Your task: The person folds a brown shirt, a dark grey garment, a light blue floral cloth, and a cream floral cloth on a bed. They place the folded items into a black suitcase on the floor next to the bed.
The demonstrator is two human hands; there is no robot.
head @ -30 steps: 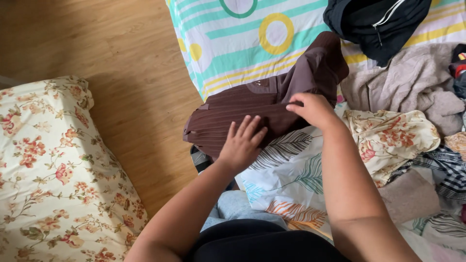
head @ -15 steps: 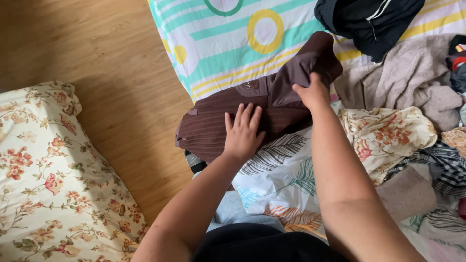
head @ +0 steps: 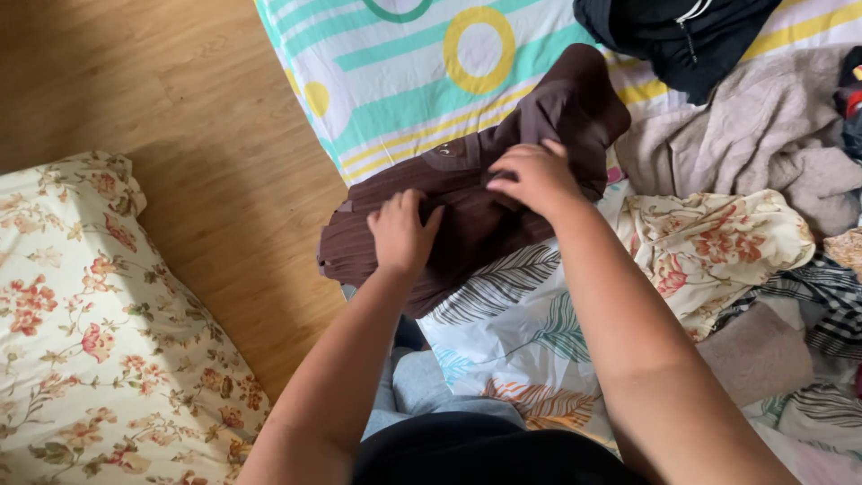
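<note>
Soft, thin cloth is what both hands work on: a dark brown ribbed garment with fine stripes (head: pixel 467 211) lies partly folded across the edge of a bedsheet patterned in teal, yellow and white bands and rings (head: pixel 404 72), its lower end overlapping a white sheet printed with grey and teal leaves (head: pixel 512 332). The left hand (head: pixel 401 235) lies flat on the garment's lower part, fingers spread, pressing and closing on nothing. The right hand (head: pixel 536 178) is curled, its fingertips pinching a fold of the brown fabric near the middle. The garment looks light and limp, likely to sag and slide out of its fold unless held down, so the seams, hem and folded edges seem the best places to hold it. A floral cream pillow (head: pixel 99 350) rests on the wooden floor (head: pixel 180 117) to the left; a black jacket (head: pixel 673 31) and a beige knit (head: pixel 754 135) lie beyond.
</note>
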